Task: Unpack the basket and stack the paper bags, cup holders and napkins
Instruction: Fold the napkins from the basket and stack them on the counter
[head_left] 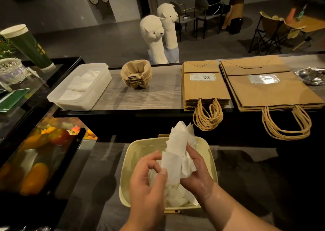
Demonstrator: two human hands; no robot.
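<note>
Both hands (168, 171) pinch crumpled white paper napkins (177, 153) above the pale-yellow plastic basket (133, 153); best square them before stacking.

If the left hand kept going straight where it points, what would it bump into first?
The napkins: the left hand pinches them and the right hand grips them. Beyond, probably the far rim of the basket; depth is unclear.
</note>
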